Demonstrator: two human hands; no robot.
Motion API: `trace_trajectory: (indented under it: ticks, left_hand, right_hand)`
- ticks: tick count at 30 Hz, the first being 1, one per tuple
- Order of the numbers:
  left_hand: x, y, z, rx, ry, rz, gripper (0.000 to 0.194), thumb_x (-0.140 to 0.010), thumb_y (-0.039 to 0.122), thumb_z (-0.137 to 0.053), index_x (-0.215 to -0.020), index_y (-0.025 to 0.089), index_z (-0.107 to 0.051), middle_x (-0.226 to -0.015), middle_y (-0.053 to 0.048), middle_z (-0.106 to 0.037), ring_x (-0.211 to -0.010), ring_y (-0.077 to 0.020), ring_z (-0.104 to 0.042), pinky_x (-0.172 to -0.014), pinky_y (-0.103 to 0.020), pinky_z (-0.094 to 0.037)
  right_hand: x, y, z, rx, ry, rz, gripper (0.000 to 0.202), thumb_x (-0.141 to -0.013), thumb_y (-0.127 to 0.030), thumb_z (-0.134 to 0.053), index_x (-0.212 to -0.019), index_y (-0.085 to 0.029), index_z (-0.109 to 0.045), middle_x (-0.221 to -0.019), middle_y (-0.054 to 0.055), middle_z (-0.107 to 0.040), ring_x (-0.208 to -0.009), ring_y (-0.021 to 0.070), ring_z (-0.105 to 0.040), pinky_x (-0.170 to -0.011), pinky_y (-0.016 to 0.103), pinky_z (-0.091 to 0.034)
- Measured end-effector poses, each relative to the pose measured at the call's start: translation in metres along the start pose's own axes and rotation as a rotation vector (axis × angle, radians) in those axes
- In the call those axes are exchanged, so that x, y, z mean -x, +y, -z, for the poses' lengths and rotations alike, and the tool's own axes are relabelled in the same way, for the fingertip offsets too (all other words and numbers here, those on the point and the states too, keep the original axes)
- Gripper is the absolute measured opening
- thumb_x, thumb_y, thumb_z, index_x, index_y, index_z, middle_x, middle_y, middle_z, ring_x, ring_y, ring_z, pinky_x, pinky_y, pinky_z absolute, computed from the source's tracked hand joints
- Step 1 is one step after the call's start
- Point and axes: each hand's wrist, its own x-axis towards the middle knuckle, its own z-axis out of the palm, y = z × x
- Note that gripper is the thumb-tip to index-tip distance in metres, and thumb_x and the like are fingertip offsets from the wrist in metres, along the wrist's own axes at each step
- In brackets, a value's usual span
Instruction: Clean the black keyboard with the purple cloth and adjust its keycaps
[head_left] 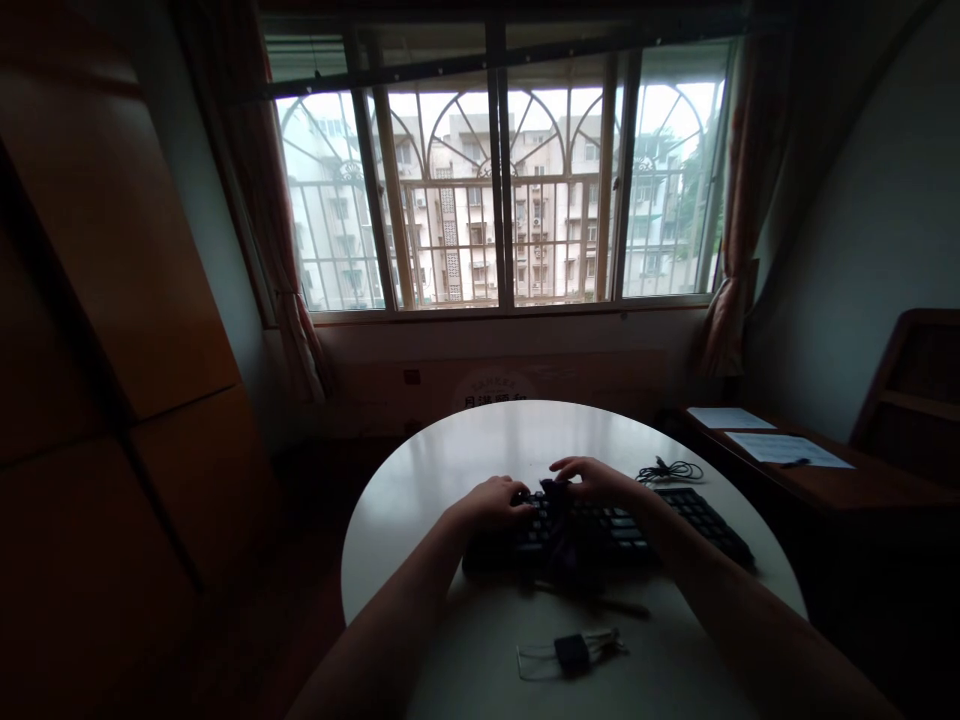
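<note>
Keyboard sits on a round white tabletop as the right hand pinches a small dark object, too dim to name, over it; whether the left hand, curled at the keyboard's left half, grips anything cannot be told. Close handling appears underway, calling next for a steady pinch.
</note>
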Motion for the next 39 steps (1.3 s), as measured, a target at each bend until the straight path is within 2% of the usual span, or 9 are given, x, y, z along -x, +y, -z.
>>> trace_trajectory:
  ticks: [4,9,13,18,21,24,28,32,39]
  left_hand:
    - [0.003,0.007,0.003,-0.029,0.019,0.008,0.047,-0.087,0.056,-0.050,-0.123,0.027,-0.061,-0.117,-0.008,-0.062,-0.109,-0.0283,-0.056,-0.088,-0.036,-0.046]
    - [0.004,0.011,0.003,-0.053,0.069,-0.071,0.043,-0.086,0.049,-0.052,-0.120,0.025,-0.062,-0.115,-0.008,-0.063,-0.109,-0.0289,-0.055,-0.088,-0.038,-0.046]
    - [0.000,0.012,-0.001,-0.016,0.060,-0.056,0.040,-0.088,0.047,-0.049,-0.119,0.025,-0.063,-0.116,-0.008,-0.062,-0.109,-0.0279,-0.055,-0.087,-0.036,-0.046]
    - [-0.006,0.015,-0.009,-0.015,0.099,-0.033,0.041,-0.090,0.046,-0.048,-0.121,0.024,-0.062,-0.121,-0.008,-0.060,-0.117,-0.0286,-0.050,-0.093,-0.038,-0.044]
    - [-0.008,0.014,-0.014,-0.039,0.119,-0.050,0.041,-0.090,0.045,-0.048,-0.122,0.024,-0.062,-0.121,-0.008,-0.061,-0.116,-0.0287,-0.050,-0.095,-0.039,-0.043]
    - [-0.008,0.012,-0.016,-0.048,0.126,-0.062,0.042,-0.091,0.046,-0.047,-0.125,0.024,-0.059,-0.121,-0.008,-0.061,-0.116,-0.0278,-0.050,-0.095,-0.038,-0.043]
    - [-0.008,0.012,-0.016,-0.044,0.103,-0.063,0.045,-0.091,0.049,-0.047,-0.127,0.024,-0.057,-0.123,-0.008,-0.060,-0.114,-0.0276,-0.052,-0.094,-0.037,-0.044]
    - [-0.008,0.013,-0.015,-0.049,0.100,-0.066,0.046,-0.091,0.050,-0.047,-0.128,0.023,-0.057,-0.123,-0.009,-0.061,-0.115,-0.0285,-0.053,-0.094,-0.038,-0.043]
    - [-0.010,0.007,-0.017,-0.012,0.115,-0.075,0.044,-0.090,0.050,-0.050,-0.125,0.025,-0.059,-0.121,-0.008,-0.063,-0.112,-0.0280,-0.056,-0.092,-0.037,-0.044]
  right_hand:
    - [0.000,0.006,0.028,-0.272,0.339,-0.196,0.028,-0.076,-0.038,-0.063,-0.085,-0.013,-0.073,-0.073,0.006,-0.072,-0.070,0.0214,-0.068,-0.066,0.033,-0.056]
    - [0.023,0.008,0.097,-0.801,0.877,-0.147,0.034,-0.072,-0.038,-0.068,-0.098,-0.017,-0.067,-0.076,0.003,-0.070,-0.065,0.0173,-0.066,-0.054,0.027,-0.055]
    - [0.039,-0.001,0.112,-0.645,1.143,-0.068,0.031,-0.070,-0.040,-0.069,-0.090,-0.016,-0.067,-0.066,-0.001,-0.063,-0.060,0.0147,-0.059,-0.050,0.022,-0.048]
    - [0.037,-0.014,0.043,-0.151,0.631,-0.069,0.036,-0.081,-0.049,-0.060,-0.074,-0.014,-0.068,-0.057,-0.001,-0.058,-0.055,0.0147,-0.053,-0.049,0.023,-0.039]
    - [0.034,-0.019,0.000,0.070,0.329,0.003,0.030,-0.086,-0.038,-0.055,-0.073,-0.016,-0.071,-0.062,0.001,-0.063,-0.061,0.0166,-0.057,-0.055,0.025,-0.042]
    - [0.038,-0.019,-0.021,0.181,0.141,0.082,0.019,-0.082,-0.025,-0.057,-0.085,-0.020,-0.076,-0.079,0.003,-0.069,-0.068,0.0166,-0.061,-0.064,0.026,-0.046]
    - [0.043,-0.016,-0.027,0.252,0.133,0.159,0.027,-0.079,-0.018,-0.060,-0.097,-0.027,-0.077,-0.104,0.007,-0.069,-0.097,0.0247,-0.062,-0.087,0.037,-0.049]
    - [0.041,-0.010,-0.031,0.334,0.191,0.188,0.037,-0.071,-0.013,-0.064,-0.101,-0.031,-0.076,-0.144,0.005,-0.049,-0.136,0.0340,-0.036,-0.111,0.054,-0.029]
    - [0.035,0.002,-0.033,0.170,0.081,0.135,0.028,-0.075,-0.016,-0.062,-0.095,-0.028,-0.078,-0.147,0.003,-0.046,-0.142,0.0317,-0.028,-0.114,0.052,-0.027]
